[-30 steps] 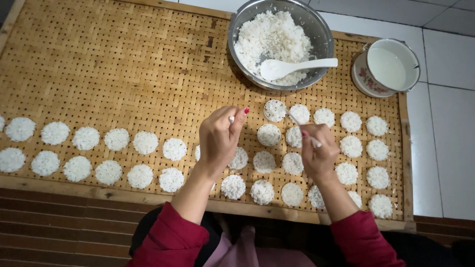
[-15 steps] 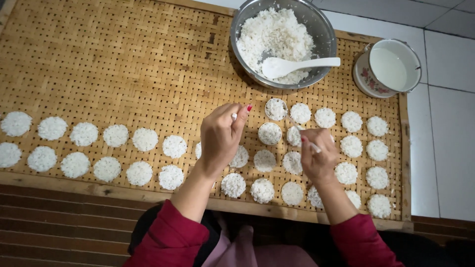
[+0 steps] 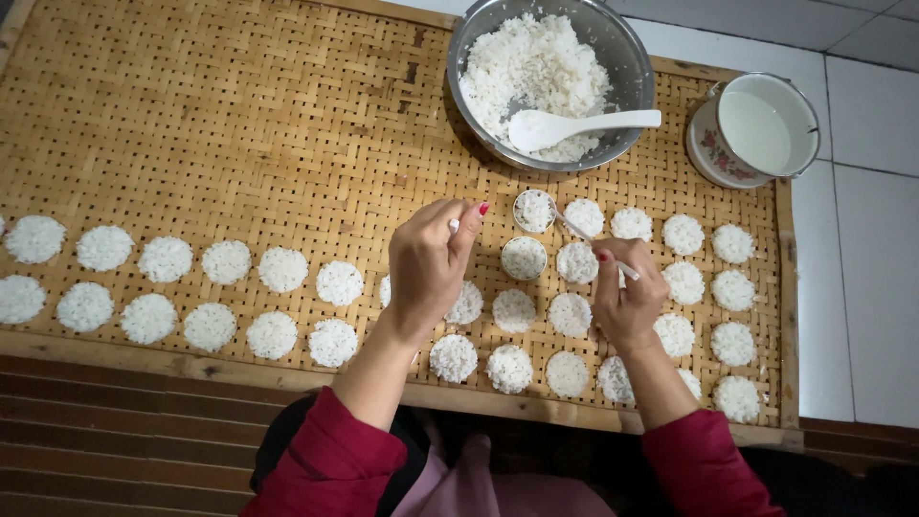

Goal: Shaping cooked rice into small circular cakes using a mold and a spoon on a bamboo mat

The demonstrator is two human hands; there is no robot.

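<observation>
Spoon point(image 3: 579, 233) in my right hand point(image 3: 627, 302) slants up-left, its tip in the ringed rice disc point(image 3: 533, 211) below the rice bowl point(image 3: 550, 81). Right fingers grip its handle; left hand point(image 3: 426, 268) hovers pinched beside it over the bamboo tray point(image 3: 239, 144).

No packages, labels, signs or screens appear anywhere in view.
</observation>
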